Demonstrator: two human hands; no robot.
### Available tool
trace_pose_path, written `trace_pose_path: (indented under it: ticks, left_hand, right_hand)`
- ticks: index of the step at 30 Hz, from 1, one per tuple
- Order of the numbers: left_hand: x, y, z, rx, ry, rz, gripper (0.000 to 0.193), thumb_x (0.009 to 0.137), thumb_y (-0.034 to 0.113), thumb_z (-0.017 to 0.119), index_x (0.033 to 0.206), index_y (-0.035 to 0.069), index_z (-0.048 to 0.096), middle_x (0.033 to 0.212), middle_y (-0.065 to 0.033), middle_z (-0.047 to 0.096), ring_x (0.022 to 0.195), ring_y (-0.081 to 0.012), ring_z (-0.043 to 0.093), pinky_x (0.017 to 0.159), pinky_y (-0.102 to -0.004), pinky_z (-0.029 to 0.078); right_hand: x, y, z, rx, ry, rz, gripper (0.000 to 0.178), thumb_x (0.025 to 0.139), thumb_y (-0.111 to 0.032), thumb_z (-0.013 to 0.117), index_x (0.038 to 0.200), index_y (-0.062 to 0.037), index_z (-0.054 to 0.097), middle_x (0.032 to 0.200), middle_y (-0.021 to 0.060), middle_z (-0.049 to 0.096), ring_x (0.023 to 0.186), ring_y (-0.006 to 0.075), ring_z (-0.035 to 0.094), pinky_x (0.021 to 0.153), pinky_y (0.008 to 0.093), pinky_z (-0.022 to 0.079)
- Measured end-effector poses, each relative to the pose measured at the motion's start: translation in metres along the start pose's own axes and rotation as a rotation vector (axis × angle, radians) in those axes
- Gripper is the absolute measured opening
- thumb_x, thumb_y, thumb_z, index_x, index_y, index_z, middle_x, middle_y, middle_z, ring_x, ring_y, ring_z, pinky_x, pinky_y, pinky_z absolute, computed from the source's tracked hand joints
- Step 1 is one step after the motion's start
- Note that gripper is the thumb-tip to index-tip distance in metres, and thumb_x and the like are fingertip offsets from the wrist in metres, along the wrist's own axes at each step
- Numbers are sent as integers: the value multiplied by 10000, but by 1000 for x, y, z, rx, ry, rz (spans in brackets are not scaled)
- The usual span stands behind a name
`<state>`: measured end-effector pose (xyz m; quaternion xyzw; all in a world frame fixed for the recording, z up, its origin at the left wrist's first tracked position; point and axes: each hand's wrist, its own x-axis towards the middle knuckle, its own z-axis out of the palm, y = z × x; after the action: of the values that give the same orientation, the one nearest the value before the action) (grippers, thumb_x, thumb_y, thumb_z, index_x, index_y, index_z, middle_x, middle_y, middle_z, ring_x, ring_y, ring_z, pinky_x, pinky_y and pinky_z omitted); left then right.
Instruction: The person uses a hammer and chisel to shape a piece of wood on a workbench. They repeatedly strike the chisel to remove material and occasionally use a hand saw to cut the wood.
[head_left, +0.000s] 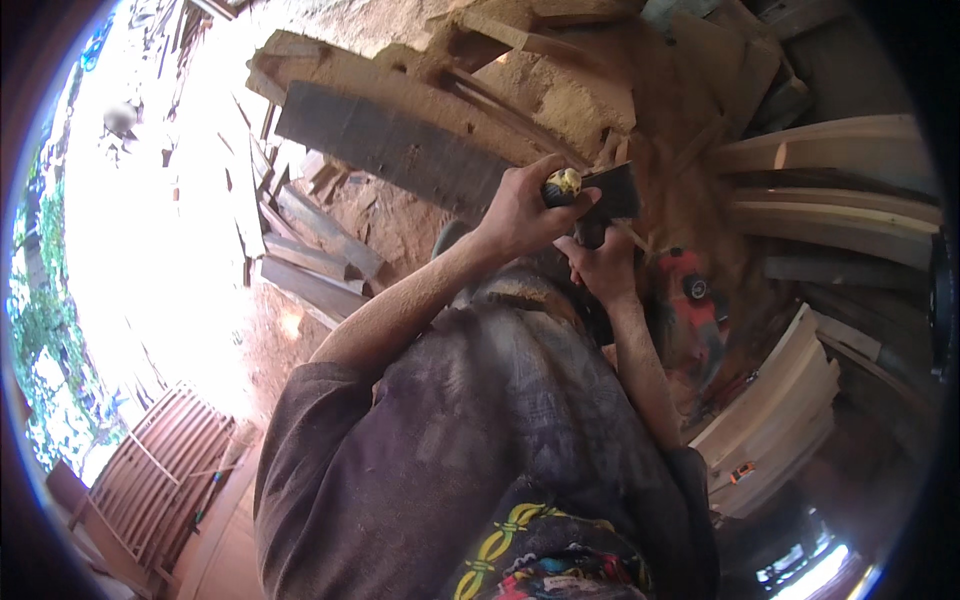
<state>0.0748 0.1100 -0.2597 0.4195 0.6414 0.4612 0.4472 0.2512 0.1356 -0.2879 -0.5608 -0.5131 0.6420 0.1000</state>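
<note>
Both my hands are close together in front of my body. My left hand is closed around a tool with a rounded black-and-yellow handle end; its far part is hidden, so I cannot tell its kind. Just below and to the right, my right hand has its fingers curled at a dark piece, mostly covered by the hand. Beside both hands is a dark, flat, squarish block. Whether it joins the piece at my right hand cannot be made out.
A long grey board lies beyond my left arm, against sawdust-covered timber. A red-and-black power tool sits right of my right forearm. Curved planks are stacked at the right, and a pale curved board holds a small orange object.
</note>
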Motion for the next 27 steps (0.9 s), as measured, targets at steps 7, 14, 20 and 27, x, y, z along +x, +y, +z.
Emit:
trace_pose_path:
  ticks: [7,14,20,27]
  left_hand:
    - [12,12,-79,-346,267,-34,297,973,280,798,805,84,650,681,31,600,633,-21,561,522,-248,419]
    - [22,-7,-77,-325,340,96,316,968,271,807,781,68,653,666,85,548,597,-8,489,522,-230,372]
    - [19,-1,-74,-245,323,90,290,974,266,796,814,49,689,671,80,556,612,-16,509,538,-232,392]
    - [20,-7,-66,-123,347,187,288,961,277,800,837,40,694,673,62,583,625,-37,540,557,-252,439]
  right_hand:
    - [0,-9,-2,-103,-14,55,253,857,-167,806,843,8,624,666,62,628,499,137,617,444,301,483]
    - [2,-6,-2,-119,-22,30,273,863,-178,814,827,8,617,660,61,626,493,136,613,438,301,479]
    - [1,-8,-3,-134,-42,23,283,871,-189,822,804,-4,618,644,45,611,478,132,594,438,294,468]
    - [2,-5,-5,-139,-61,7,304,861,-216,833,807,1,627,656,51,629,487,127,601,439,299,473]
